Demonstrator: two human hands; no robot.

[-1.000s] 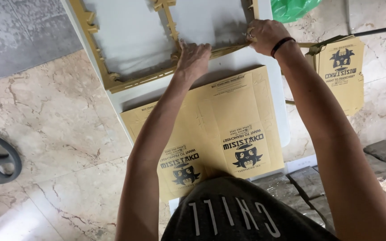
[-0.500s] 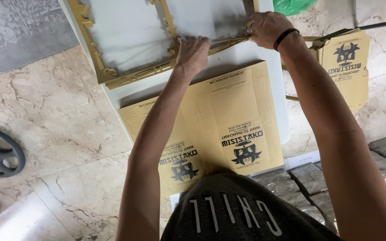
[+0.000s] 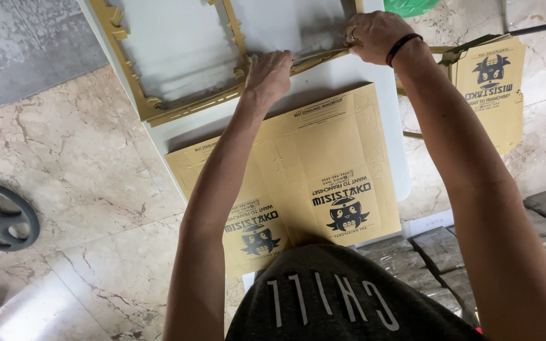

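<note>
Marble floor [image 3: 83, 183] surrounds a white bench [image 3: 342, 76]. Left hand [image 3: 268, 74] presses, fingers curled together, on the gold cardboard frame [image 3: 178, 107]; right hand [image 3: 374, 35] pinches its strip. Best pulled evenly, bracing close beside the fingers. Fingertips and frame top are hidden.

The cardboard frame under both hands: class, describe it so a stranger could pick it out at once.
Start at the white table that runs up the middle of the head view. At its far end lies the cardboard frame, a tan skeleton of thin strips with large cut-out windows, with the left hand and right hand on its near edge. Unlike the solid printed carton sheets nearer the person, the table shows through it.
</note>
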